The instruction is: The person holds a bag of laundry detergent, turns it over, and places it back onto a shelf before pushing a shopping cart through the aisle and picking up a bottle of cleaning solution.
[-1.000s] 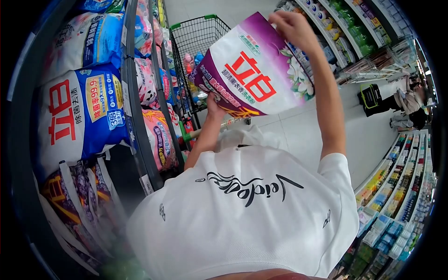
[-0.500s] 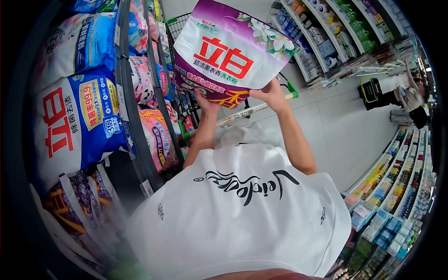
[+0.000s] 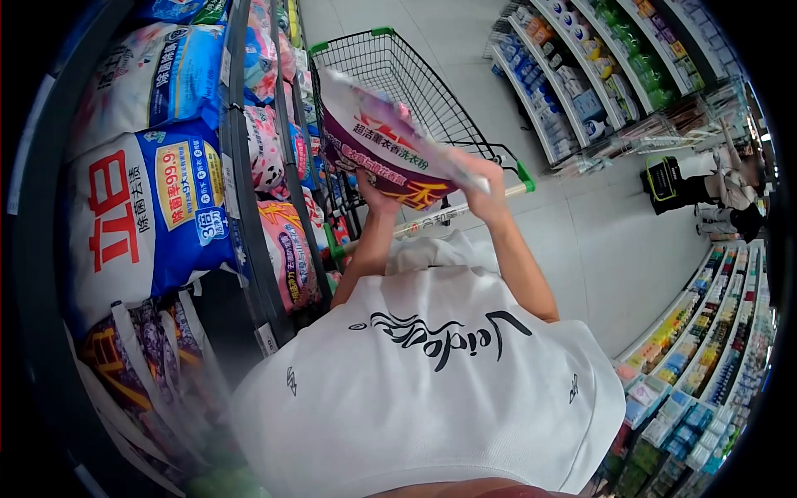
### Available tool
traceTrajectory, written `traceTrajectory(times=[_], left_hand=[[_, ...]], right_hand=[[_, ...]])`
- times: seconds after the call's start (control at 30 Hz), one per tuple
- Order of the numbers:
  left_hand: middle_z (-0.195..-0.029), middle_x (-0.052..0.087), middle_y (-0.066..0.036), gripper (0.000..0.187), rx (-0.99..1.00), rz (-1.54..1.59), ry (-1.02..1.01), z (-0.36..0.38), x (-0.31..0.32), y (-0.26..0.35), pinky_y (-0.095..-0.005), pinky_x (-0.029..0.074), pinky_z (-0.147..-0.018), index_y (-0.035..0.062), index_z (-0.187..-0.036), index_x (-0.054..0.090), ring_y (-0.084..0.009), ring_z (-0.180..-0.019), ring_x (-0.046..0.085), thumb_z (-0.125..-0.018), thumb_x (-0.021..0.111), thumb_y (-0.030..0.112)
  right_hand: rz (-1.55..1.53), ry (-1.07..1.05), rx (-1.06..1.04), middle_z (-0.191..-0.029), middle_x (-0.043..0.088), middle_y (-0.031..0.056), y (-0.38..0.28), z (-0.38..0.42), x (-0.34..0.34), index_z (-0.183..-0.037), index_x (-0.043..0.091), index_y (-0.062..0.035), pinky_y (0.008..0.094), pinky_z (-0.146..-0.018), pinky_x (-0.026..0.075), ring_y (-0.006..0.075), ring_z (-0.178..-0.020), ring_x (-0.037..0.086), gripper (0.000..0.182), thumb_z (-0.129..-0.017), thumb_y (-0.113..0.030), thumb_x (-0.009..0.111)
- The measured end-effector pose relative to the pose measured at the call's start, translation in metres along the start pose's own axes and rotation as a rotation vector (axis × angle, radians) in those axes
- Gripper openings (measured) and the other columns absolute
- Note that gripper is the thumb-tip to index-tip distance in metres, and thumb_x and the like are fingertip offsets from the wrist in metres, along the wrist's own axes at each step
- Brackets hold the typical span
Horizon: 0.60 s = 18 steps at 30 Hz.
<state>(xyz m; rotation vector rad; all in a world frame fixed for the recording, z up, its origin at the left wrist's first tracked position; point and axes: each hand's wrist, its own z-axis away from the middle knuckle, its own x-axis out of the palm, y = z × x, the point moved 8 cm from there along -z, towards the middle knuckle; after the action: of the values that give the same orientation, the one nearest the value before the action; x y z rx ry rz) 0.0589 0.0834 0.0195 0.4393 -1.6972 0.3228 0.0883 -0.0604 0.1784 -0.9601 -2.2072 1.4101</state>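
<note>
A purple and white bag of washing powder (image 3: 378, 149) is held up in front of my chest, its upper part folded over and blurred. My left hand (image 3: 378, 195) grips its lower left edge, with the fingers partly hidden behind the bag. At the right edge, my right hand (image 3: 483, 187) is closed on the same bag. Just beyond the bag stands a wire shopping cart (image 3: 415, 75) with green corners, and its handle (image 3: 440, 219) runs below my hands.
Shelves on the left hold large bags, among them a blue and white bag (image 3: 149, 220) and pink bags (image 3: 284, 249). Shelves of bottles (image 3: 581, 83) stand at the upper right, more shelving (image 3: 697, 332) at the lower right. A person (image 3: 722, 178) is at the far right.
The bag has tipped so its front face is foreshortened and its top has come down. My right hand has shifted up along its edge. More of the cart's basket shows.
</note>
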Motion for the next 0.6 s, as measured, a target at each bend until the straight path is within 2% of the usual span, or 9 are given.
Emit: traceTrajectory(times=[0.07,0.1,0.2,0.23,0.33,0.43,0.53,0.57,0.6], left_hand=[[-0.135,0.050,-0.007,0.069,-0.018,0.016,0.072,0.005,-0.044,0.002,-0.0486,0.038,-0.103,0.0119,-0.135,0.044,-0.0297,-0.122,0.048,-0.081,0.063,0.050],[-0.134,0.051,-0.007,0.073,-0.001,-0.030,0.085,0.005,-0.043,0.004,-0.0488,0.039,-0.103,0.0119,-0.134,0.046,-0.0301,-0.122,0.048,-0.076,0.070,0.049],[-0.136,0.049,-0.007,0.078,-0.032,-0.087,0.083,0.003,-0.042,0.002,-0.0521,0.035,-0.105,0.0135,-0.137,0.043,-0.0307,-0.124,0.045,-0.074,0.071,0.050],[-0.135,0.050,-0.007,0.078,-0.023,-0.125,0.092,0.004,-0.040,0.003,-0.0517,0.037,-0.104,0.0133,-0.136,0.043,-0.0307,-0.124,0.046,-0.074,0.072,0.049],[-0.137,0.048,-0.008,0.078,-0.011,-0.148,0.097,0.003,-0.038,0.003,-0.0512,0.036,-0.105,0.0128,-0.137,0.042,-0.0311,-0.124,0.045,-0.075,0.070,0.051],[-0.138,0.047,-0.008,0.076,-0.048,-0.102,0.115,0.005,-0.031,-0.001,-0.0505,0.035,-0.105,0.0124,-0.138,0.040,-0.0310,-0.125,0.045,-0.079,0.066,0.053],[-0.139,0.046,-0.009,0.074,-0.026,-0.098,0.168,0.006,-0.033,0.001,-0.0500,0.035,-0.106,0.0123,-0.139,0.038,-0.0306,-0.125,0.045,-0.082,0.062,0.053],[-0.138,0.047,-0.008,0.072,-0.014,-0.088,0.194,0.006,-0.035,0.002,-0.0495,0.035,-0.105,0.0124,-0.139,0.039,-0.0301,-0.124,0.046,-0.083,0.061,0.053],[-0.137,0.047,-0.008,0.073,-0.011,-0.086,0.182,0.006,-0.034,0.002,-0.0493,0.036,-0.105,0.0123,-0.138,0.040,-0.0301,-0.124,0.046,-0.083,0.061,0.054]], right_hand=[[-0.275,0.375,0.273,-0.109,0.066,0.0145,0.039,0.007,-0.023,-0.107,0.063,0.0038,0.0328,-0.086,0.048,0.0207,-0.101,0.062,0.021,-0.087,-0.003,0.060],[-0.406,0.424,0.322,-0.105,0.066,0.0112,0.038,0.005,-0.022,-0.107,0.060,0.0039,0.0320,-0.083,0.049,0.0181,-0.096,0.062,0.020,-0.092,-0.008,0.058],[-0.605,0.658,0.426,-0.107,0.065,0.0105,0.042,0.005,-0.029,-0.109,0.058,0.0048,0.0320,-0.084,0.049,0.0177,-0.095,0.062,0.025,-0.092,-0.013,0.059],[-0.580,0.654,0.431,-0.108,0.064,0.0099,0.044,0.006,-0.031,-0.113,0.056,0.0038,0.0315,-0.085,0.048,0.0173,-0.095,0.062,0.029,-0.092,-0.016,0.059],[-0.444,0.579,0.364,-0.108,0.065,0.0099,0.047,0.011,-0.034,-0.112,0.058,0.0026,0.0314,-0.082,0.049,0.0176,-0.094,0.063,0.028,-0.090,-0.013,0.062],[-0.025,0.284,0.231,-0.109,0.065,0.0088,0.025,0.012,-0.018,-0.112,0.059,0.0016,0.0304,-0.077,0.051,0.0167,-0.094,0.063,0.029,-0.086,-0.009,0.066],[0.220,0.180,0.227,-0.097,0.066,0.0069,0.020,0.014,-0.008,-0.105,0.062,0.0050,0.0265,-0.075,0.051,0.0131,-0.088,0.062,0.028,-0.079,0.003,0.071],[0.288,0.155,0.151,-0.099,0.066,0.0087,0.022,0.013,-0.007,-0.109,0.059,0.0046,0.0274,-0.077,0.052,0.0145,-0.090,0.062,0.032,-0.079,0.002,0.071],[0.146,0.216,0.180,-0.099,0.066,0.0093,0.022,0.013,-0.009,-0.111,0.057,0.0041,0.0275,-0.077,0.052,0.0151,-0.091,0.063,0.035,-0.079,0.002,0.071]])
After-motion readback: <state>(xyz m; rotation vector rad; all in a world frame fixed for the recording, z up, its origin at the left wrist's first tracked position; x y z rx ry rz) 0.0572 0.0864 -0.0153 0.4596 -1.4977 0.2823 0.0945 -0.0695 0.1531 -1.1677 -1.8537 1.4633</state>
